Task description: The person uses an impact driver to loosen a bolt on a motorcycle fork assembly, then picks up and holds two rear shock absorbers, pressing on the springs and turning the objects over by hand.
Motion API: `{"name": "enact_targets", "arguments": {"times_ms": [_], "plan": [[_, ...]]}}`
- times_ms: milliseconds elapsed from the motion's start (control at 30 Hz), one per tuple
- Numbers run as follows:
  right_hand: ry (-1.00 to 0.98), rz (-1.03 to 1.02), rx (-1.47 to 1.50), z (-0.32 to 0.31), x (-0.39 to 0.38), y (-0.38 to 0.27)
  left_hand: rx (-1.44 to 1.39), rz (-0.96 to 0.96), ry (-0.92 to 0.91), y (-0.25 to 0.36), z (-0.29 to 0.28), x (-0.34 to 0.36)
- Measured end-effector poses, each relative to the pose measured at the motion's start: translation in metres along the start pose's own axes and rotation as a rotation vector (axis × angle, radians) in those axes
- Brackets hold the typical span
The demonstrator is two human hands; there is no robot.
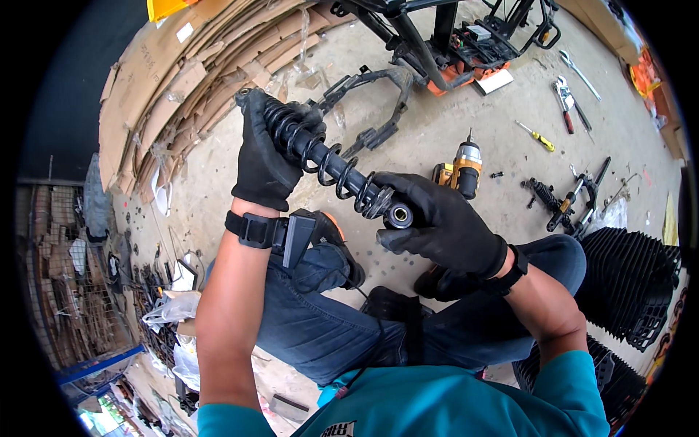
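Note:
Between my two gloved hands I hold a black coil-spring shock absorber [328,164], tilted from upper left down to lower right. My left hand [267,153] is wrapped around its upper end, where a mounting eye sticks out past the glove. At the lower end my right hand [440,218] grips beside the bushed eye, whose round metal sleeve shows between thumb and fingers. Behind the shock absorber, on the floor, lies a bent black frame part [393,109]. A yellow and black cordless drill [464,169] stands just beyond my right hand.
Flattened cardboard [164,95] is stacked at the far left. A black vehicle frame [437,51] stands at the back. Right of it lie pliers [564,102], a wrench [580,75] and a yellow screwdriver [537,137]. Metal parts [571,197] and black ribbed pieces [622,284] sit at the right.

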State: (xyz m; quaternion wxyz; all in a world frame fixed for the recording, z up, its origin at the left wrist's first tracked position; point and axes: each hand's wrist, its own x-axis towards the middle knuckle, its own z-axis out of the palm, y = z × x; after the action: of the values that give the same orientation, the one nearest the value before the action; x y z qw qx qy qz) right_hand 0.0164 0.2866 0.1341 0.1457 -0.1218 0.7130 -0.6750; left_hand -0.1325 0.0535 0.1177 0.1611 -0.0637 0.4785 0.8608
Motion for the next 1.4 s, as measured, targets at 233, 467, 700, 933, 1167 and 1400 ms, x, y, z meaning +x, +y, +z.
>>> {"name": "enact_targets", "arguments": {"times_ms": [233, 467, 700, 933, 1167, 1400], "plan": [[0.029, 0.046, -0.049, 0.003, -0.002, -0.001, 0.242, 0.184, -0.053, -0.002, -0.006, -0.001], [0.002, 0.188, 0.340, 0.001, 0.003, -0.004, -0.059, 0.177, -0.067, 0.027, 0.017, -0.012], [0.101, 0.200, 0.355, 0.002, 0.005, 0.023, -0.004, 0.259, -0.156, 0.026, 0.031, -0.021], [0.164, -0.119, 0.155, -0.008, 0.006, 0.030, -0.106, 0.211, -0.183, 0.026, 0.023, -0.020], [0.211, 0.118, 0.510, -0.020, 0.008, 0.034, -0.171, 0.168, -0.120, 0.028, 0.009, -0.014], [0.209, -0.140, 0.194, -0.013, 0.016, 0.031, -0.134, 0.144, -0.017, 0.021, 0.009, -0.013]]}}
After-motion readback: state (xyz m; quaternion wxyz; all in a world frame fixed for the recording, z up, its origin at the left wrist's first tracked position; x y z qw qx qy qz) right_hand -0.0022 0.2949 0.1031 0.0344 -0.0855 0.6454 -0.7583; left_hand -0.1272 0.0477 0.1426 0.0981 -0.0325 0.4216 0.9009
